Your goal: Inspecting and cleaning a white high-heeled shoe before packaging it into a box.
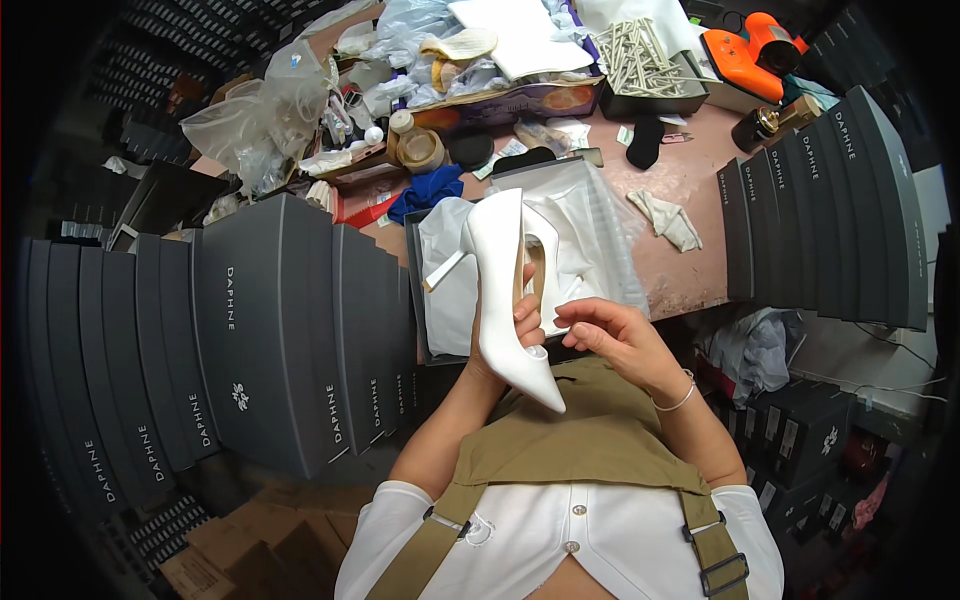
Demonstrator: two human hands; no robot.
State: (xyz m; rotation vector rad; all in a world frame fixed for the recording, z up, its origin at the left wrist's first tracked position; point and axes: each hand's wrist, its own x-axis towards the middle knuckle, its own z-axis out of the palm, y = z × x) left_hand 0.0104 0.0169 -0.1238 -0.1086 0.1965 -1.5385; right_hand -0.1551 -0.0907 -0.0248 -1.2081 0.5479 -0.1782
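Note:
My left hand point(526, 312) is closed around a white high-heeled shoe point(498, 290), its pointed toe aimed down toward my apron and its heel sticking out to the left. Just right of it my right hand point(622, 340) is half curled, thumb and fingers apart, with nothing in it. Part of a second white shoe point(545, 232) shows behind the first; I cannot tell whether it lies in the box or is also held. Beneath them a dark grey shoebox point(418, 300) lies open, lined with white tissue paper point(445, 235).
Stacked dark shoeboxes stand at left point(265, 330) and right point(840, 210). Across the pink table point(690, 280) are a crumpled cloth point(668, 220), blue cloth point(425, 193), tape roll point(420, 150), a box of white sticks point(640, 65) and an orange tool point(745, 60).

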